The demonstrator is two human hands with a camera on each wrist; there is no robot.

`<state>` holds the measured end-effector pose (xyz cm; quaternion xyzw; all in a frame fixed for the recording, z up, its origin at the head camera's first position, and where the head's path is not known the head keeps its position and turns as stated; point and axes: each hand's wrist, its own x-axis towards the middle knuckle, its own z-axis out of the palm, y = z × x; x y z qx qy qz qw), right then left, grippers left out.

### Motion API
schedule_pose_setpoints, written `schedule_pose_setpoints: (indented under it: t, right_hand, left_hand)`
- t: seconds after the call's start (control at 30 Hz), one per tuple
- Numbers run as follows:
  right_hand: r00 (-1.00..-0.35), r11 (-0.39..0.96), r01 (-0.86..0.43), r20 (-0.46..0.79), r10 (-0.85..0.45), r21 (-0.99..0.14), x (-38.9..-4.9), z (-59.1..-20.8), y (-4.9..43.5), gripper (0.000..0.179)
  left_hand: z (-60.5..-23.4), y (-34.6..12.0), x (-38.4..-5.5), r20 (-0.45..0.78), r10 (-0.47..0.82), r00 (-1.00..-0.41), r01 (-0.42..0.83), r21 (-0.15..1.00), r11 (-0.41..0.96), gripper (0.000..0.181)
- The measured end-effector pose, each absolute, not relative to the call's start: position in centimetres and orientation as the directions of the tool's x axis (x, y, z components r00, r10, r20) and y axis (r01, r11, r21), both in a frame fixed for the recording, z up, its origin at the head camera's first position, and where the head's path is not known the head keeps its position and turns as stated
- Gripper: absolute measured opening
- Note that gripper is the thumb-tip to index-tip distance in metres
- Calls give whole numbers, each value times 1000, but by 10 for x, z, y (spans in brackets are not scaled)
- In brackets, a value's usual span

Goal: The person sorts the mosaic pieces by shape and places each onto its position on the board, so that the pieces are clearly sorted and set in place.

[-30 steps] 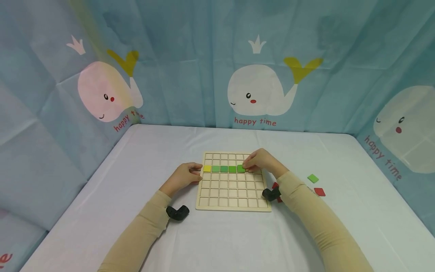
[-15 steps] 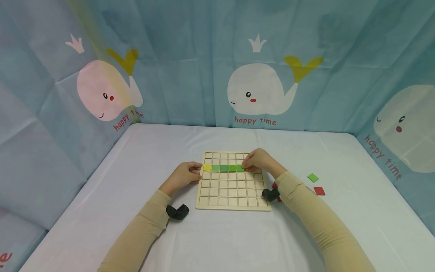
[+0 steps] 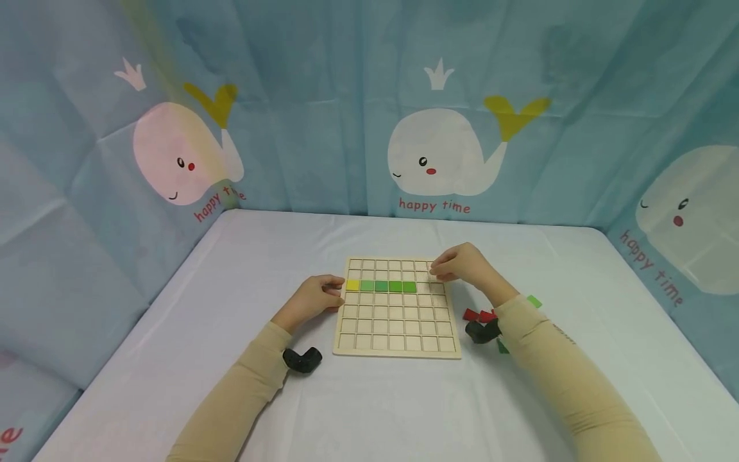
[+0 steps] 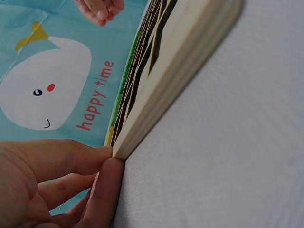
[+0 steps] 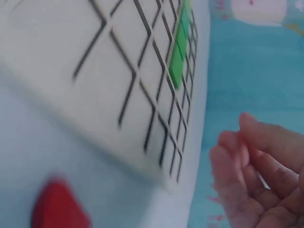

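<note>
A wooden grid board (image 3: 378, 330) lies on the white table, with a yellow tile (image 3: 353, 285) and several green tiles (image 3: 381, 286) side by side in one row. My left hand (image 3: 314, 295) rests at the board's left edge. In the left wrist view its thumb and a finger (image 4: 80, 159) touch that edge. My right hand (image 3: 464, 264) hovers over the board's far right corner, fingers bent loosely. The right wrist view shows nothing between the right hand's fingers (image 5: 228, 175).
Right of the board lie red tiles (image 3: 470, 315), a dark green tile (image 3: 503, 347) and a light green tile (image 3: 535, 300), partly covered by the right sleeve. Black wrist devices (image 3: 302, 360) sit at both cuffs. A blue whale-print curtain (image 3: 323, 128) hangs behind the table.
My right hand has let go of the last green tile in the row and moved right and away. That tile stays in the board. The left hand has not moved.
</note>
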<state>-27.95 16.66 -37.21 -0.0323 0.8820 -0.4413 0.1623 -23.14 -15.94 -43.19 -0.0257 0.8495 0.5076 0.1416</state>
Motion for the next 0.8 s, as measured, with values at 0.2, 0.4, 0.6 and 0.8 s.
schedule_pose_setpoints:
  t: [0.2,0.4,0.6,0.8]
  right_hand:
    - [-953,674,128,-278,-119,-728,-277,-363,198,32]
    - [-945,684,199,-323,-57,-702,-272,-357,223,40]
    - [-936,714,236,-352,-16,-659,-270,-359,243,47]
    - [-930,741,241,-367,-7,-626,-267,-365,265,51]
  left_hand:
    - [-430,-159,-231,-270,94,-958,-191,851,490,53]
    - [-430,-160,-231,-263,98,-960,-182,849,496,53]
    - [-430,-160,-231,-265,94,-960,-187,852,490,53]
    - [-430,-159,-231,-268,100,-958,-189,854,484,53]
